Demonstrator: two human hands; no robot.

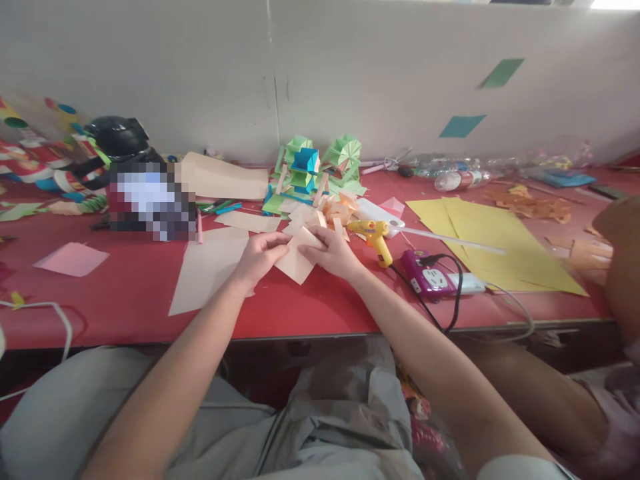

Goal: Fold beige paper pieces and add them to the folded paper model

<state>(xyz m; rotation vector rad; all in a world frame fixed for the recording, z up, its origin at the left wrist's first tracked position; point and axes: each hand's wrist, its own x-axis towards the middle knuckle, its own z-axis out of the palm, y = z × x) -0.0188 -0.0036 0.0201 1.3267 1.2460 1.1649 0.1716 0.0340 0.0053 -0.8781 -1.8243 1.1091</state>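
Between my two hands is a small square of cream paper (299, 265), turned corner-down over the red table (310, 313). My left hand (263, 259) pinches its left side between thumb and fingers. On the other side my right hand (333, 252) grips the paper's upper right, where an edge looks raised or folded. Just beyond the hands lie folded pale orange paper pieces (340, 208) and cream strips. A yellow glue gun (375, 239) rests right of my right hand. Under my left forearm a larger cream sheet (205, 267) lies flat.
A purple power strip (427, 275) with a black cable sits near the front edge. Yellow sheets (500, 240) and plastic bottles (463, 179) lie to the right. Green and blue folded paper shapes (306, 163) stand at the back. Another person's arm (620, 260) is at far right.
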